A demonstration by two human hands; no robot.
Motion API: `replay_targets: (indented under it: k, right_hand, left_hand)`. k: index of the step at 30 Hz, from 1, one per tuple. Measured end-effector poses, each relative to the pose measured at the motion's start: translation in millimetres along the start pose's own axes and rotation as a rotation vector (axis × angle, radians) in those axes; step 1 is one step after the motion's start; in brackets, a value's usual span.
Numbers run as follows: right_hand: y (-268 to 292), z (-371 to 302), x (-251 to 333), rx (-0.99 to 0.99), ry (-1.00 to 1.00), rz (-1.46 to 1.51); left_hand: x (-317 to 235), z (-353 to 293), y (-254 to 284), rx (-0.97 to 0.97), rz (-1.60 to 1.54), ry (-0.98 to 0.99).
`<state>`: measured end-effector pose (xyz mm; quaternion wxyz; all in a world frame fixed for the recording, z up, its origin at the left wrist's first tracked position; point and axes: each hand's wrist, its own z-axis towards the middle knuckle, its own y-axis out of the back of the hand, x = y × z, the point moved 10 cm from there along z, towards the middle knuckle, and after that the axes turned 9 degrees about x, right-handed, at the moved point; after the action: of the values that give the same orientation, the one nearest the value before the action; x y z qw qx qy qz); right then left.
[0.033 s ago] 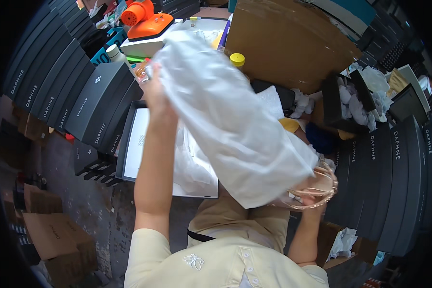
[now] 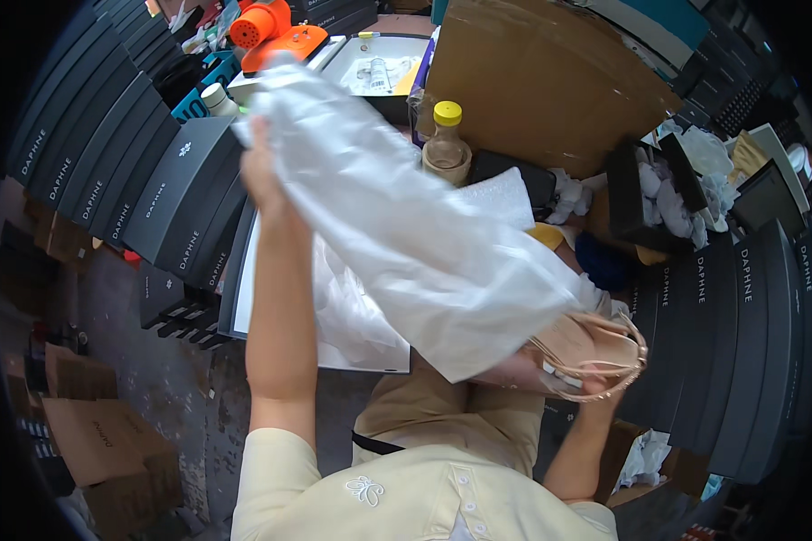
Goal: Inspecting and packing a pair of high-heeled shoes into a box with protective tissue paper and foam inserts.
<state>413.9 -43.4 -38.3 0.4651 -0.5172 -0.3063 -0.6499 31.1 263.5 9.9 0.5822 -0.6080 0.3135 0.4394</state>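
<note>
My left hand [image 2: 263, 180], raised at the left, is closed on the upper end of a thin white bag [image 2: 406, 243]. The bag slants down to the right, and its lower end lies over part of a rose-gold strappy sandal [image 2: 573, 347]. At the right, my right hand [image 2: 597, 386] grips the sandal by its strap end, fingers curled round it. The sandal's insole and ankle strap show; its front is under the bag. Below the bag, crumpled translucent wrapping [image 2: 352, 302] lies on an open dark-edged shoebox [image 2: 236, 307] with a white inside.
Dark shoeboxes [image 2: 189, 194] are stacked at the left, and more shoeboxes [image 2: 740, 352] stand at the right. Behind the bag are a yellow-capped bottle [image 2: 447, 135], a large cardboard box [image 2: 550, 81] and an orange device [image 2: 284, 45]. A dark box [image 2: 627, 185] holds crumpled paper.
My left hand has moved left, drawing the bag with it. More of the sandal shows at the bag's lower end, and my right hand has shifted slightly right. The yellow-capped bottle is more exposed.
</note>
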Motion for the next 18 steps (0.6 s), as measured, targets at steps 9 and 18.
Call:
replay_targets:
  k: [9,18]
  right_hand:
    - [10,-22,-63,0.089,-0.359,-0.488]
    - [-226,-13,57,0.765,0.312,-0.703]
  left_hand:
    - [74,-141,-121,0.915,1.580,-1.048]
    - [103,-49,-65,0.602,1.383,-0.374]
